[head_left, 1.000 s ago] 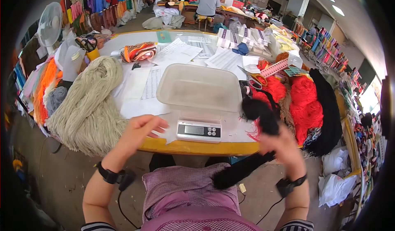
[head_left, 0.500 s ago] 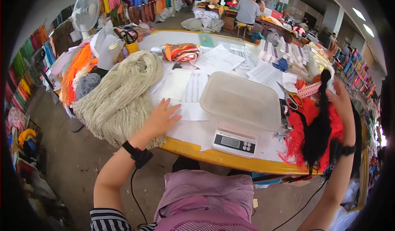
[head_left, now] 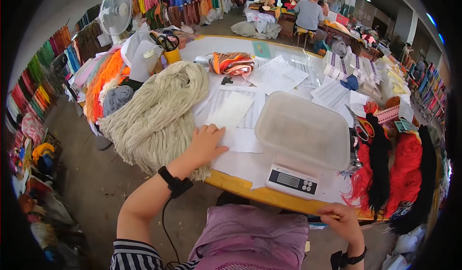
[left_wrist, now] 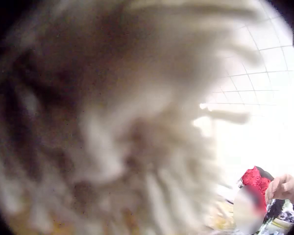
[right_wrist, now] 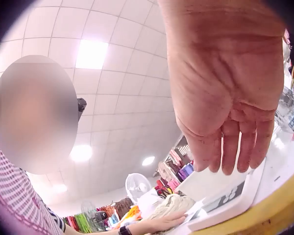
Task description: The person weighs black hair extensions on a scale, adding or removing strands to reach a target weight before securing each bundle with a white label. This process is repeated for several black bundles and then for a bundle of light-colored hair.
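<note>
In the head view, my left hand [head_left: 206, 146] rests with spread fingers on papers beside the hank of beige yarn [head_left: 161, 109]. That yarn [left_wrist: 112, 137] fills most of the left wrist view, blurred. Over the table's front edge hangs my right hand [head_left: 342, 220], holding nothing; its fingers [right_wrist: 230, 149] droop loosely in the right wrist view. A small digital scale [head_left: 292, 180] sits at the edge, up and left of that hand, with a translucent plastic tub [head_left: 303, 129] on it. A black hank [head_left: 378, 159] lies over red yarn [head_left: 406, 166] at the right.
Behind the beige yarn are a yellow cup [head_left: 172, 56] with scissors and a white fan [head_left: 116, 11]. Printed papers [head_left: 279, 73] and a multicoloured skein [head_left: 232, 64] lie farther back. Red-handled scissors [head_left: 366, 128] are right of the tub. A person [head_left: 309, 14] sits in the background.
My right hand has let go of the black yarn, which now lies on the red yarn, and has come back to the table's front edge. My left hand has lowered onto the papers.
</note>
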Available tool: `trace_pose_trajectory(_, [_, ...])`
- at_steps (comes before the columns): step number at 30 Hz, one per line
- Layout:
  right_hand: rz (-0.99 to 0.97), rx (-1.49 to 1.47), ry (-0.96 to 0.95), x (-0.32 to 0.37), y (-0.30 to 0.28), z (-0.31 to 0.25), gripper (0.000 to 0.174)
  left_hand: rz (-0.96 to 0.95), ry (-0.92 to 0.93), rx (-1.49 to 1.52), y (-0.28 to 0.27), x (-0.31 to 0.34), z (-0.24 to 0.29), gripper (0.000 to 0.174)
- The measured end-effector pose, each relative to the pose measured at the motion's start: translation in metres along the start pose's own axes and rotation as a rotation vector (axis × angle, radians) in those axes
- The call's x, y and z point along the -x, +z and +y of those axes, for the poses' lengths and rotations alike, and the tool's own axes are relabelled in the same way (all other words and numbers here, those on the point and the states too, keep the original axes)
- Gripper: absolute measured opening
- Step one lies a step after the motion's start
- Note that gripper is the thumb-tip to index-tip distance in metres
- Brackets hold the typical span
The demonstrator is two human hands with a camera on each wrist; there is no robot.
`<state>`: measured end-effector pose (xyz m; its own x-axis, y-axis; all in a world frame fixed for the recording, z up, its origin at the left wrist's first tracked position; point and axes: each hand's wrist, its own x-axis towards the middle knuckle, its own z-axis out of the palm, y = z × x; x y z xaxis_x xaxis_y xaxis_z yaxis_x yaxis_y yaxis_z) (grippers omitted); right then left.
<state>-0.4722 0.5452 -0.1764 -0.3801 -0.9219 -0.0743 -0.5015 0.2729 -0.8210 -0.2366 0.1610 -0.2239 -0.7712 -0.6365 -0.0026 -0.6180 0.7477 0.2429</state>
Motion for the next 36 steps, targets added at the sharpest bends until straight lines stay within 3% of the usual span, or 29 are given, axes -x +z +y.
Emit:
trace_pose_trajectory(3, [-0.034,-0.126,0.028,-0.004,0.014,0.002,0.018,0.107,0.123,0.04,0.008,0.018,-0.009,0.057])
trace_pose_trajectory(9, [-0.187,-0.008,-0.181,-0.033,0.058,-0.02,0.015,0.372,0.237,0.056,0.034,0.037,-0.029,0.048])
trace_pose_trajectory(13, [-0.24,0.018,-0.32,-0.046,0.083,-0.03,0.015,0.37,0.213,0.16,0.022,0.053,-0.04,0.04])
trace_pose_trajectory(18, [-0.235,0.048,-0.448,-0.054,0.108,-0.025,0.015,0.467,0.4,-0.088,0.015,0.056,-0.056,0.027])
trace_pose_trajectory(22, [-0.23,0.036,-0.499,-0.057,0.119,-0.028,0.014,0.398,0.384,-0.225,0.005,0.063,-0.055,0.022])
trace_pose_trajectory(24, [-0.221,0.036,-0.513,-0.059,0.124,-0.027,0.014,0.603,0.323,0.134,-0.004,0.072,-0.04,0.018])
trace_pose_trajectory(25, [-0.237,0.048,-0.529,-0.061,0.127,-0.026,0.014,0.602,0.327,0.133,-0.005,0.075,-0.036,0.018])
trace_pose_trajectory(27, [-0.253,0.06,-0.543,-0.061,0.13,-0.027,0.015,0.588,0.088,0.601,-0.004,0.084,-0.028,0.014])
trace_pose_trajectory(33, [-0.312,0.071,-0.494,-0.072,0.137,-0.035,0.018,0.513,-0.099,0.796,0.001,0.102,-0.01,0.013])
trace_pose_trajectory(36, [-0.227,0.047,-0.468,-0.075,0.142,-0.034,0.019,0.542,-0.106,0.882,-0.006,0.107,0.001,0.008])
